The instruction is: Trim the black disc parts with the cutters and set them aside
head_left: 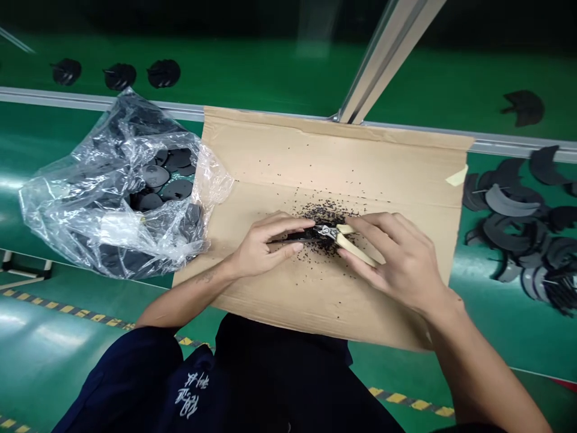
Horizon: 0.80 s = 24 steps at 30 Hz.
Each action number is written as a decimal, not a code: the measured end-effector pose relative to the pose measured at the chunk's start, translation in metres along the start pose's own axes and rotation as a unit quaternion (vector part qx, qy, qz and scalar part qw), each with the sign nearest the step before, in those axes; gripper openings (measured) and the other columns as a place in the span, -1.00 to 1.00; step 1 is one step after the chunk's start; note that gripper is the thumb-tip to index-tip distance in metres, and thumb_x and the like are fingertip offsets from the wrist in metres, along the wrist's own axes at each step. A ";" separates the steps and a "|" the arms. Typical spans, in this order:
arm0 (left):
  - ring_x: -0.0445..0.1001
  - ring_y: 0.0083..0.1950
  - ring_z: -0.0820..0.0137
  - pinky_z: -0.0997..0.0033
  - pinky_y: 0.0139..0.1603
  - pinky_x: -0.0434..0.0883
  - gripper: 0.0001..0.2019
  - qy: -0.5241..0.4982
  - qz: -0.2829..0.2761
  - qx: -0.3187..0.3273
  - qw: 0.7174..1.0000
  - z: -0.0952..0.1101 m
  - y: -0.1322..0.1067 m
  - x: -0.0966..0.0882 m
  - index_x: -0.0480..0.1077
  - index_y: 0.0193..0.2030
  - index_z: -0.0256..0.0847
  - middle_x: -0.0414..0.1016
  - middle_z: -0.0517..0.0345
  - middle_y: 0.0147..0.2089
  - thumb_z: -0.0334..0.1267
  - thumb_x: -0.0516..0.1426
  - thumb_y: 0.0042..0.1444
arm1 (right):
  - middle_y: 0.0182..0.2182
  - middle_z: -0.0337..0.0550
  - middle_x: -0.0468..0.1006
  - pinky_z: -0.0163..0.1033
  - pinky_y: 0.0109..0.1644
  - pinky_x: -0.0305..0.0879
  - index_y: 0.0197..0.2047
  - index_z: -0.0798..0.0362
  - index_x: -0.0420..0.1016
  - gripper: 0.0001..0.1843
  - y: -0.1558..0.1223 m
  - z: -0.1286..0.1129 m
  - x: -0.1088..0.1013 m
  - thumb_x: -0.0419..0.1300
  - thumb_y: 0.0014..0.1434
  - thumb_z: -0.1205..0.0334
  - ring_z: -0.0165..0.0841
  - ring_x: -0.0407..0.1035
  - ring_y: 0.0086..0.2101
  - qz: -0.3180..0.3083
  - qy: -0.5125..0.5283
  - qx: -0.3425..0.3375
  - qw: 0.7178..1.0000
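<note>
White lettering (187, 394) on garment (135, 373) — unreadable

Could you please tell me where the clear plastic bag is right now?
In the head view, the plastic bag lies at left, against the left edge of the cardboard sheet, just left of the left hand.

I sit at a glossy green counter (40, 144) that takes the overhead light in soft pale patches. A flat silver aluminium rail (54, 99) crosses it from side to side. Behind the rail lies a second strip of green surface (270, 72), darker than the near one. A slanted silver aluminium post (383, 54) rises from the rail toward the top of the view. Beyond that the room falls off into black shadow (180, 12). Below the counter's edge, the shiny green floor (40, 355) shows white glare and a yellow-and-black striped tape line (67, 310).
</note>
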<state>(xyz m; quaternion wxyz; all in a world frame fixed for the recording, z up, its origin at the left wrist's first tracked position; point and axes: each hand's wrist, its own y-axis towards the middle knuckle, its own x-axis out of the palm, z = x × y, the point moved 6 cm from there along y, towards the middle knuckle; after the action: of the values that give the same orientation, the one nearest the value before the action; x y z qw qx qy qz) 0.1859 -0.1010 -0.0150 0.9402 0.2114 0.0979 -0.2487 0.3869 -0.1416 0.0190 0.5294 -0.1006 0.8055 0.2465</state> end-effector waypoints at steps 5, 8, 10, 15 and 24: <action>0.53 -0.14 0.39 0.32 -0.05 0.46 -0.79 0.066 0.045 -0.026 0.996 -0.005 -0.001 -0.005 0.54 0.00 -0.16 0.64 0.08 -0.13 -0.20 0.25 0.25 | -0.15 0.08 0.60 -0.08 -0.12 0.42 0.06 0.15 0.51 -0.60 0.010 0.004 0.020 0.12 0.34 0.03 -0.15 0.48 -0.18 -0.075 0.071 0.088 0.991; 0.53 -0.17 0.43 0.43 -0.14 0.48 -0.76 0.013 0.134 -0.075 0.988 -0.014 -0.005 -0.018 0.50 -0.04 -0.19 0.59 0.12 -0.15 -0.14 0.28 0.22 | -0.14 0.08 0.59 -0.03 -0.10 0.38 0.04 0.12 0.53 -0.60 0.030 0.009 0.030 0.12 0.32 0.02 -0.11 0.46 -0.16 -0.088 0.079 0.138 0.983; 0.53 -0.16 0.47 0.49 -0.14 0.49 -0.72 -0.040 0.194 -0.075 0.977 -0.019 -0.007 -0.027 0.46 -0.07 -0.17 0.55 0.17 -0.17 -0.13 0.33 0.16 | -0.14 0.06 0.58 -0.01 -0.06 0.35 0.00 0.10 0.55 -0.62 0.043 0.012 0.035 0.17 0.28 0.01 -0.12 0.44 -0.14 -0.078 0.121 0.155 0.977; 0.55 -0.07 0.45 0.46 -0.02 0.52 -0.62 -0.106 0.230 -0.087 0.963 -0.030 -0.009 -0.033 0.44 -0.03 -0.15 0.54 0.17 -0.08 -0.15 0.40 0.06 | -0.12 -0.06 0.60 -0.13 -0.15 0.39 -0.06 0.01 0.54 -0.62 0.044 0.014 0.047 0.16 0.27 -0.10 -0.31 0.45 -0.24 -0.034 0.495 0.242 0.834; 0.60 -0.01 0.36 0.29 0.04 0.55 -0.77 -0.015 0.075 0.002 0.997 -0.006 -0.005 -0.008 0.57 0.01 -0.15 0.63 0.04 -0.06 -0.33 0.28 0.20 | -0.02 -0.11 0.61 -0.07 0.00 0.46 0.04 -0.10 0.53 -0.67 0.014 -0.027 0.024 0.21 0.29 -0.04 -0.24 0.51 -0.05 0.005 0.571 0.168 0.804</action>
<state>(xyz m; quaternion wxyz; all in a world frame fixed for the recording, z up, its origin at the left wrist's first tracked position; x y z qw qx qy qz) 0.1762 -0.0989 -0.0200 0.9572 0.2159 0.0674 -0.1808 0.3496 -0.1410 0.0099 -0.0191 -0.1284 0.9915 0.0083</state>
